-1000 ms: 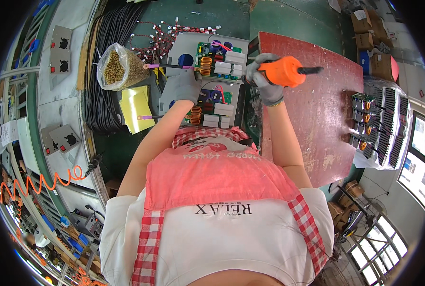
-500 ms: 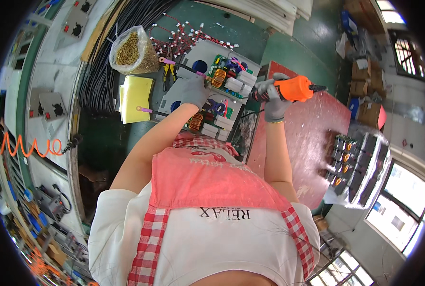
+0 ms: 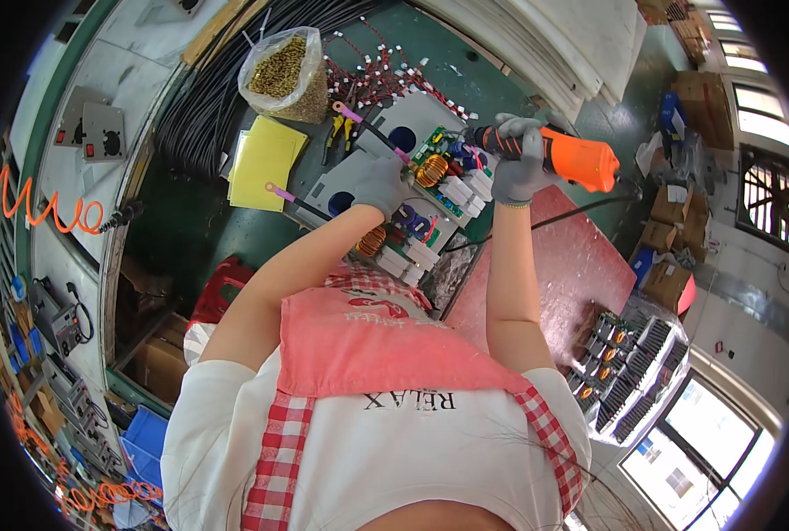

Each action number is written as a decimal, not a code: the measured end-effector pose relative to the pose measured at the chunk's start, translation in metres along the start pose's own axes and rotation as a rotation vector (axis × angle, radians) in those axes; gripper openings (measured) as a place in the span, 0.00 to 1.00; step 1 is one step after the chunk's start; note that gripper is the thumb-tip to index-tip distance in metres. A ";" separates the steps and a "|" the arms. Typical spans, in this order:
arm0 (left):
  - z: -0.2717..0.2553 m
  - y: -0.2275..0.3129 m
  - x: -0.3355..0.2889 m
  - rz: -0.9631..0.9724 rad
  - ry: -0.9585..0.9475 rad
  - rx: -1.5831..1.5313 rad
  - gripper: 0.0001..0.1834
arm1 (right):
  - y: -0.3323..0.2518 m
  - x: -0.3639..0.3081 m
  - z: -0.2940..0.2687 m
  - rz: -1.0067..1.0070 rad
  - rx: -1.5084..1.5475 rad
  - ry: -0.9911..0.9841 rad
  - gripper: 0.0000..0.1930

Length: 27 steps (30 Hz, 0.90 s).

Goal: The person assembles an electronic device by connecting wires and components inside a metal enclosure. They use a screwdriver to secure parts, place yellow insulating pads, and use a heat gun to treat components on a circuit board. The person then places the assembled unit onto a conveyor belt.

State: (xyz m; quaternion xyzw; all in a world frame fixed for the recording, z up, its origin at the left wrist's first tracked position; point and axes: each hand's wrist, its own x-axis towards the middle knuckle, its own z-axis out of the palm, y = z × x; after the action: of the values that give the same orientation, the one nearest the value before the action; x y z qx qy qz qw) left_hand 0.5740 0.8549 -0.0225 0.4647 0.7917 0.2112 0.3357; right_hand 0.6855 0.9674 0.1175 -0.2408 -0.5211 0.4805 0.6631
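My right hand [image 3: 520, 164], in a grey glove, grips an orange and black power screwdriver [image 3: 580, 161]. Its front end points left, over the far green circuit board [image 3: 452, 205]. My left hand [image 3: 381, 183], also gloved, is at the left edge of that board, fingers closed at the purple-sleeved end of a short black cable [image 3: 372, 131]. The fingertips are partly hidden. The cable's other end, a ring lug in a purple sleeve, lies free to the far left. A nearer board [image 3: 403, 257] carries a copper coil and white blocks. Both boards are mounted on grey metal plates [image 3: 341, 168].
A clear bag of brass-coloured fasteners [image 3: 310, 93], yellow sheets [image 3: 266, 168] and yellow-handled pliers [image 3: 337, 142] lie left of the plates. Red-black wires with white connectors [image 3: 381, 71] spread behind. Black cables [image 3: 195, 124] are bundled far left. A red board [image 3: 554, 257] is at right.
The screwdriver has swung round, its front end now further left and away, its orange rear end lower right. My left hand stays at the cable end. The whole view has shifted.
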 end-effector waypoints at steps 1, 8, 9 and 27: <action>0.002 -0.002 0.000 -0.004 0.008 -0.015 0.14 | 0.010 0.003 -0.001 -0.011 -0.022 -0.009 0.19; 0.005 -0.006 0.003 -0.058 -0.069 -0.030 0.15 | 0.039 0.011 -0.005 0.024 -0.052 -0.003 0.17; 0.007 -0.008 0.005 -0.068 -0.107 -0.028 0.16 | 0.040 0.012 -0.005 0.018 -0.056 -0.002 0.17; 0.005 -0.004 0.000 -0.012 0.014 -0.037 0.13 | 0.041 0.011 -0.006 0.251 -0.133 -0.366 0.18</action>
State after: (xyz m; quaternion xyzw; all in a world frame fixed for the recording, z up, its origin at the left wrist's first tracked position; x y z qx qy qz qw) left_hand 0.5756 0.8533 -0.0286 0.4523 0.7928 0.2270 0.3397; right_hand 0.6746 0.9957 0.0869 -0.2555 -0.6292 0.5593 0.4753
